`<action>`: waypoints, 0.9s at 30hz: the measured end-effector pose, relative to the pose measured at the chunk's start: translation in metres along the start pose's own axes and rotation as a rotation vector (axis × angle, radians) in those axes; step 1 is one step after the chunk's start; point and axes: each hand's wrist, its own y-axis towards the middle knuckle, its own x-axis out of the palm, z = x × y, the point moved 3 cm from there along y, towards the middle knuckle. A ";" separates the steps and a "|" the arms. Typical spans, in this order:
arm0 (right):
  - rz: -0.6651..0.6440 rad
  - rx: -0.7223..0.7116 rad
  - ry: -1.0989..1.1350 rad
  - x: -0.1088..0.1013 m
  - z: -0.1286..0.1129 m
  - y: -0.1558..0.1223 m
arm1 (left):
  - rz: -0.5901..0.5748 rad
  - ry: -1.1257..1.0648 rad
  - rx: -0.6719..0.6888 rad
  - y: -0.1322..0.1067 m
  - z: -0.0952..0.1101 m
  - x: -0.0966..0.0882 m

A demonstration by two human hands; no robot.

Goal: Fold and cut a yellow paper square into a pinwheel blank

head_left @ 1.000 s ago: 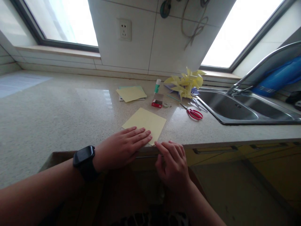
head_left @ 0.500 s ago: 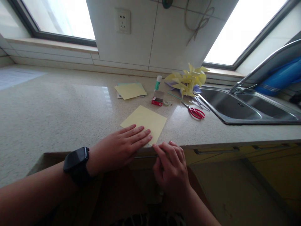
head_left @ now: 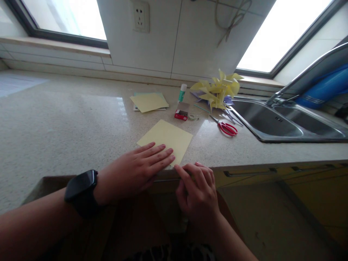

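A square sheet of pale yellow paper (head_left: pixel 165 135) lies on the speckled counter, one corner pointing at the front edge. My left hand (head_left: pixel 136 163) rests flat over its near left part, fingers stretched out and slightly apart. Close by on the right, my right hand (head_left: pixel 198 188) is at the counter's edge with its fingers curled. Its index fingertip is beside the paper's near corner; whether it touches the paper I cannot tell. The thumb is partly hidden below, and so is whatever the curled fingers may hold.
Behind the sheet lie a paper stack (head_left: pixel 149 102), a glue stick (head_left: pixel 182 92), a small red box (head_left: pixel 181 114) and a tape roll (head_left: pixel 192 117). Red-handled scissors (head_left: pixel 227 128) lie to the right, before yellow paper pinwheels (head_left: pixel 217 90). A steel sink (head_left: pixel 262 139) is at far right.
The view has tilted down slightly. Both hands and the yellow sheet stay in nearly the same places.
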 end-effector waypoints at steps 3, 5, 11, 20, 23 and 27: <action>-0.009 0.004 -0.016 0.001 0.000 0.001 | -0.010 0.007 -0.001 0.000 0.000 0.001; -0.015 0.010 -0.027 0.002 -0.001 0.001 | -0.012 0.007 0.001 0.000 0.000 0.001; -0.015 0.014 -0.076 0.004 -0.002 0.003 | -0.023 -0.001 -0.004 0.001 0.000 0.000; -0.054 0.038 -0.114 0.007 -0.002 0.004 | -0.026 -0.013 -0.004 -0.001 0.000 -0.002; -0.037 0.034 -0.093 0.005 -0.002 0.002 | -0.038 -0.014 -0.016 -0.001 0.000 -0.002; -0.030 0.043 -0.076 0.003 -0.002 0.002 | -0.057 -0.018 -0.021 -0.002 0.000 -0.001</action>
